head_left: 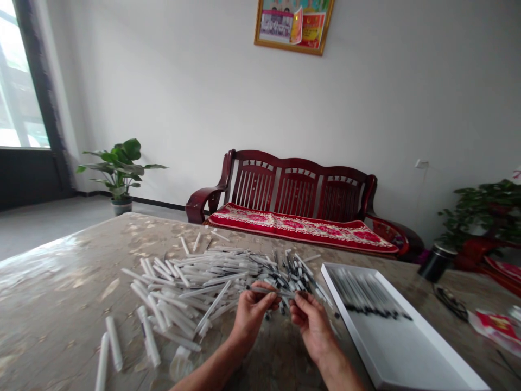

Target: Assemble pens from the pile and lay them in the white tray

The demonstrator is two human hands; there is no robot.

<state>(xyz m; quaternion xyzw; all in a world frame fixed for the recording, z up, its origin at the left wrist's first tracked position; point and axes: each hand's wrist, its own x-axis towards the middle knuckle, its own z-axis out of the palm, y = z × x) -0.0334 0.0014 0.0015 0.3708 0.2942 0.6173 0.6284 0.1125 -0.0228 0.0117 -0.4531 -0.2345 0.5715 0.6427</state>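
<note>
My left hand (253, 310) and my right hand (312, 320) are close together above the table, fingers closed in a pinch. A slim, pale pen (284, 294) spans the gap between them, its left end in my left fingers and its right end at my right fingertips. Whether it is one piece or two parts meeting is too blurred to tell. Just beyond lie a large heap of whitish pen barrels (203, 277) and a smaller heap of dark-ended pen parts (295, 271). To the right, a white tray (407, 355) holds a row of clear pens (364, 290) with black ends.
Several loose white barrels (114, 342) lie at the table's (61, 304) left front. Right of the tray are a black canister (437, 263), glasses (450, 304) and a red-and-white packet (496, 326). A wooden bench (301, 184) stands behind, with a potted plant (122, 163) further left.
</note>
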